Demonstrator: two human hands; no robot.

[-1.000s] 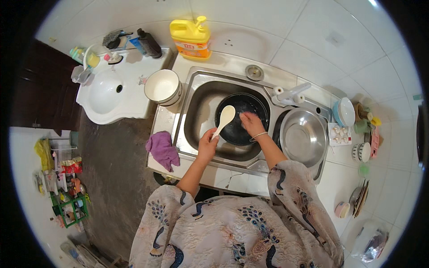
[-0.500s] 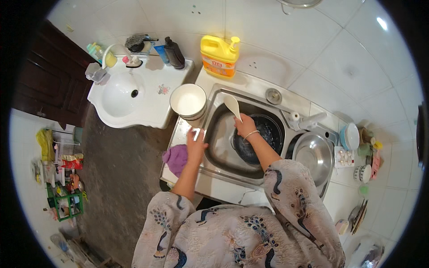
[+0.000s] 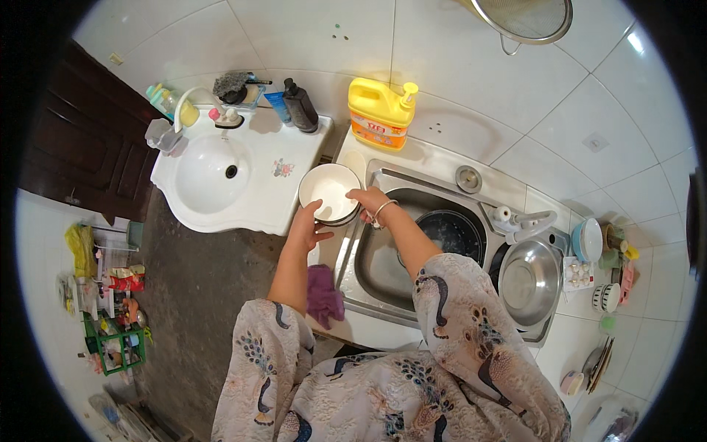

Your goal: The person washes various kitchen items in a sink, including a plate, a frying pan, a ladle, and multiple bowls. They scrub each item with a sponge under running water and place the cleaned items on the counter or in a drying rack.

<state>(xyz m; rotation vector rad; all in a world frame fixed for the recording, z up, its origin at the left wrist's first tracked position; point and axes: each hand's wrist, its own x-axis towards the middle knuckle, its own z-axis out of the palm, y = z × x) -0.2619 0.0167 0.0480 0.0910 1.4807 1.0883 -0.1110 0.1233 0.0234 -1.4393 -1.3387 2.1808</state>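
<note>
Nearest, two patterned sleeves (image 3: 258,353) are reached forward over a pale counter (image 3: 372,337). A crumpled purple cloth (image 3: 324,296) is left by the counter's edge, presumably kept within easy reach. Beyond it, a white bowl (image 3: 329,179) is gripped at the counter's left end, beside the sink, with dark-banded crockery showing beneath it. By the left hand (image 3: 303,223) the rim is pinched, the thumb hooked inside and the fingers spread low outside; by the right hand (image 3: 373,205) the opposite side is pinched at the rim. Being held from two sides, the bowl is probably kept level. A pale oval blade (image 3: 355,159) is seen just behind it; whether its handle is held cannot be told. To the right, a black pan (image 3: 453,227) is set inside the steel sink (image 3: 377,274), likely so that drips are caught, and a steel basin (image 3: 532,276) is rested over the second compartment. Farthest, a yellow jug (image 3: 379,110) is stood against the tiles, its pump probably left accessible.
</note>
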